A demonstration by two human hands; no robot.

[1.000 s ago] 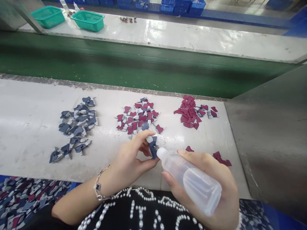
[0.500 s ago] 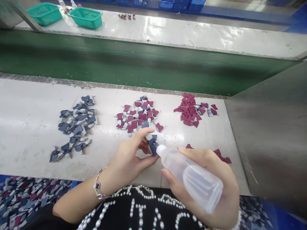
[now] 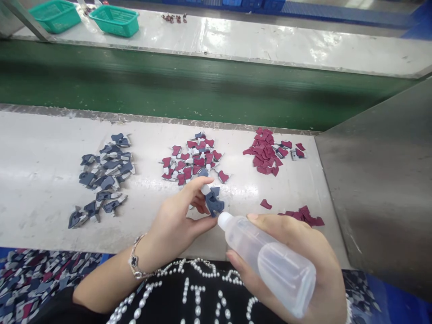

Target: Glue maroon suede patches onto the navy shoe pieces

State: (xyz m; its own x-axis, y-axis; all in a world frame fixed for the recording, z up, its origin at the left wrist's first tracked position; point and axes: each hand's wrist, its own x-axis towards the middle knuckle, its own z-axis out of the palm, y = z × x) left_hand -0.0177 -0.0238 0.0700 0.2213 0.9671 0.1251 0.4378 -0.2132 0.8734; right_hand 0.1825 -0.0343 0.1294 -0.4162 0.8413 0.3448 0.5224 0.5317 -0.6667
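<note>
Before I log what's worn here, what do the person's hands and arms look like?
The left hand is ungloved, with a chain bracelet and dark clover-shaped charm at the wrist and a black sleeve higher up. The right hand is ungloved too, with a white band at the wrist; bracelet or cuff, unclear.

One head-worn camera looks forward and down, at close range, across the desk (image 3: 43,180) from its near edge.

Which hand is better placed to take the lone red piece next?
Right hand, probably: nearer the red piece, though holding a bottle; the left hand, farther away, holds a blue part.
</note>
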